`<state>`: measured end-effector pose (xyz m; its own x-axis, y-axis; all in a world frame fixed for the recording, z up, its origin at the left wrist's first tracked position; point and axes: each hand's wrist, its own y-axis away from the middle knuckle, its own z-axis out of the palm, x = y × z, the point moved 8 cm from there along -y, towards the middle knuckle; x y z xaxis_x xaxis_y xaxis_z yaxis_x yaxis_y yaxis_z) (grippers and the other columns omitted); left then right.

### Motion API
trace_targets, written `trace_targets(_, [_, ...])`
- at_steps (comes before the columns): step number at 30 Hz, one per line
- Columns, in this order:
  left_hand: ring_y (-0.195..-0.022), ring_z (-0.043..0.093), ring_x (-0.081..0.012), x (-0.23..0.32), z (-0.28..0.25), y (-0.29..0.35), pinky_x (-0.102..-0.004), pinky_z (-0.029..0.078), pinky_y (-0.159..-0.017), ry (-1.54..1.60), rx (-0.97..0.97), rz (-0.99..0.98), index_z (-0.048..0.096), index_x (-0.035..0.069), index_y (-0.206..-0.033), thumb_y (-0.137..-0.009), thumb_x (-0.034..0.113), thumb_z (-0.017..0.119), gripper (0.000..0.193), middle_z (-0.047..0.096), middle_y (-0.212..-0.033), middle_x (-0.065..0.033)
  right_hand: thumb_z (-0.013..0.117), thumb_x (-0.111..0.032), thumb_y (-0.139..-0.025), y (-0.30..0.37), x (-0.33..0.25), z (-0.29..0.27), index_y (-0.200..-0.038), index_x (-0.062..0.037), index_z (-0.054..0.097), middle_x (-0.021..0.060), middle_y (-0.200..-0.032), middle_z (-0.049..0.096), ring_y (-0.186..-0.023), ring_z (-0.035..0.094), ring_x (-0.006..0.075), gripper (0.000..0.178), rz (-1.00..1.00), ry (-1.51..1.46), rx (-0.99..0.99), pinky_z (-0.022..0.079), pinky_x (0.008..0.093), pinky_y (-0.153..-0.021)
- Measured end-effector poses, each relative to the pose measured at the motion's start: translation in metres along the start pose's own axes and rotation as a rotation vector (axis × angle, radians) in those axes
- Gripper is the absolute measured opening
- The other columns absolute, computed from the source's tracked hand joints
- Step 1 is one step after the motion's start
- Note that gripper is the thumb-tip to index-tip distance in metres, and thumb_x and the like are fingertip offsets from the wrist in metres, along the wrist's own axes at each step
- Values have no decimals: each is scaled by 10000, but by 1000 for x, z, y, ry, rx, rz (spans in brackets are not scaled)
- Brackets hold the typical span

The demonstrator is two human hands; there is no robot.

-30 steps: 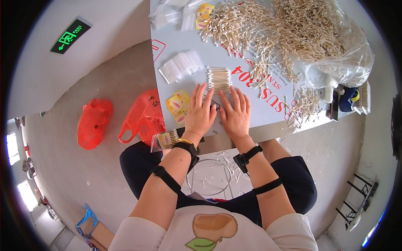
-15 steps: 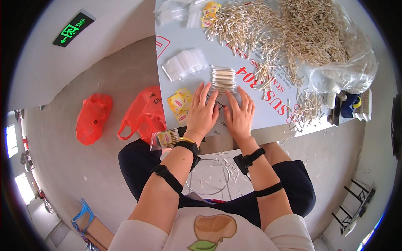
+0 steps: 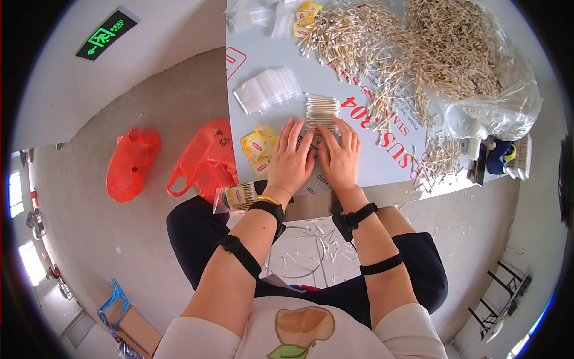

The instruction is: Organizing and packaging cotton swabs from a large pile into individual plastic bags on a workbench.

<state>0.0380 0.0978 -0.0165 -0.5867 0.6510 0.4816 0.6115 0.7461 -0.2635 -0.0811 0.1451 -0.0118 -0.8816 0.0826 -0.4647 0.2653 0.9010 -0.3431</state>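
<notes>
A neat row of cotton swabs (image 3: 321, 109) lies side by side on the grey printed table sheet. My left hand (image 3: 291, 157) rests at its near left corner, fingers stretched out and holding nothing. On the other side my right hand (image 3: 339, 157) lies with its fingers extended, the index fingertip over the row's near end and the others along its right edge. Both thumbs point inward, a small gap between them. Left of the row is a fanned stack of clear plastic bags (image 3: 268, 90). Yellow printed cards (image 3: 258, 146) are piled beside my left hand.
A huge heap of loose swabs (image 3: 451, 48) spills from a clear bag (image 3: 514, 102) at the far right. More swabs (image 3: 445, 157) lie near the right table edge. A filled swab packet (image 3: 236, 196) sits at the front edge. Red bags (image 3: 134, 164) are on the left.
My right hand has shifted left, nearer to my left hand, and its index fingertip now overlaps the row's near end. The left hand stays nearly in place. The view has shifted slightly.
</notes>
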Motion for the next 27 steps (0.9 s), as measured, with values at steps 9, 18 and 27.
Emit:
trace_targets(9, [-1503,387,-402,0,3,0,-526,352,-1250,-1,-9,1,572,67,-1405,-881,108,703,542,421,-1582,-153,662,-184,-959,-5,1,-1,-1388,-165,665,128,-1484,515,-1382,477,357,429,40,4,-3,355,524,-1152])
trace_targets(18, [-1501,389,-405,0,2,0,-527,349,-1251,-4,-5,4,567,63,-1410,-879,109,701,549,430,-1575,-157,659,-189,-961,-6,1,0,-1385,-172,662,117,-1480,520,-1377,483,343,425,35,26,-4,357,516,-1147])
trace_targets(27, [-1498,393,-402,1,3,0,-523,354,-1246,-10,-4,4,575,67,-1412,-877,116,704,553,437,-1574,-154,683,-151,-920,-15,6,-2,-1344,-163,679,111,-1439,547,-1354,505,341,424,47,12,27,375,502,-1135])
